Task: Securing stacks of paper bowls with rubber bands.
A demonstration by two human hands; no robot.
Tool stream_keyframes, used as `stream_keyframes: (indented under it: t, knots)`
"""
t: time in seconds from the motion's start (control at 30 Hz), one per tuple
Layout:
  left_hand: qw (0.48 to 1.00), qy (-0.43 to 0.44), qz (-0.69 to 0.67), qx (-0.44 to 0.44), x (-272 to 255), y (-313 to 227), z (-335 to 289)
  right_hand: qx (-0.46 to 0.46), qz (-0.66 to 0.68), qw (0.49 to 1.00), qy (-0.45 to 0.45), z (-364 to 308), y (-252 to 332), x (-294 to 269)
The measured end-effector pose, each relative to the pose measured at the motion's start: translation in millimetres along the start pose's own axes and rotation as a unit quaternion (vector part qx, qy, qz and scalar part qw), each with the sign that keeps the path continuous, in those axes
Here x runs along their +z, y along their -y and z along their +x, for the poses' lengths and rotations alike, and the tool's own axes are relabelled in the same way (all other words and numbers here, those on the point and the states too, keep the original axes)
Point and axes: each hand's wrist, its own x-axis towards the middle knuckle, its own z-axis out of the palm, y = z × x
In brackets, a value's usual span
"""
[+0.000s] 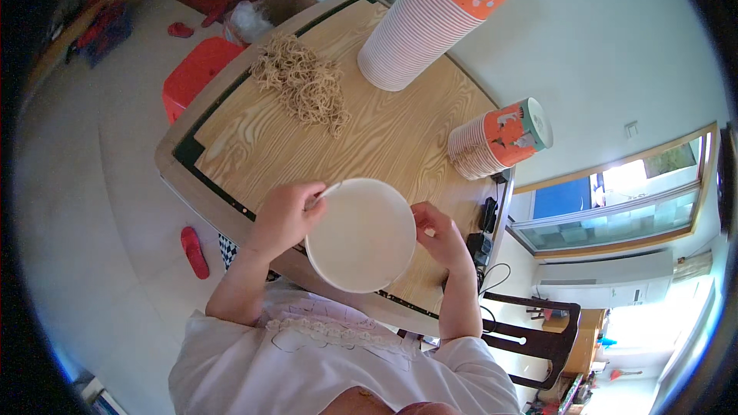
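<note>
A white round paper bucket [361, 237] is held in front of my chest, its open mouth facing up toward me. My left hand [288, 219] is closed at the bucket's upper left rim, with a thin pale piece sticking out by the fingertips; I cannot make out what it is. On the opposite side, my right hand [440, 234] pinches the bucket's right edge, with the fingertips partly hidden. Beyond the bucket, a loose heap of tan looped cords [304, 83] lies on the wood-grain table [361, 142].
A tall leaning-looking stack of orange-and-green paper buckets [430, 27] stands at the far side by the wall. A shorter stack [500, 138] is at the right, near black adapters [484, 230]. A red stool [198, 75] and dark wooden chair [538, 338] flank the table.
</note>
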Motion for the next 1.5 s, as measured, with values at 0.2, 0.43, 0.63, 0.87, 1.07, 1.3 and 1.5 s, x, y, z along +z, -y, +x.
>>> stream_keyframes:
  t: [0.2, 0.43, 0.63, 0.87, 1.07, 1.3, 1.5]
  knots:
    - [0.998, -0.04, -0.027, 0.03, -0.4, -6.8, -3.4, 0.048, 0.095, 0.992, 0.06, 9.0, -18.9, 1.6]
    - [0.978, -0.106, 0.02, 0.18, 11.3, -8.3, 4.8, 0.06, 0.186, 0.98, -0.026, 10.3, 0.0, -2.9]
    - [0.943, -0.115, -0.311, 0.044, 54.0, -8.5, 51.7, -0.09, 0.084, 0.978, -0.17, 8.4, 15.6, -30.4]
    - [0.955, -0.011, -0.161, 0.247, 110.1, -92.4, 174.2, -0.18, -0.088, 0.912, -0.357, 8.4, -0.7, -148.2]
    - [0.934, 0.021, -0.216, 0.283, 176.6, -166.3, 269.1, -0.213, -0.276, 0.817, -0.459, 26.5, -15.4, -248.7]
    - [0.933, -0.024, -0.151, 0.327, 271.1, -137.6, 331.7, -0.189, -0.363, 0.795, -0.448, 51.7, -121.7, -281.1]
    - [0.949, 0.046, -0.149, 0.274, 294.7, -89.4, 316.6, -0.134, -0.343, 0.827, -0.426, 47.5, -178.7, -243.5]
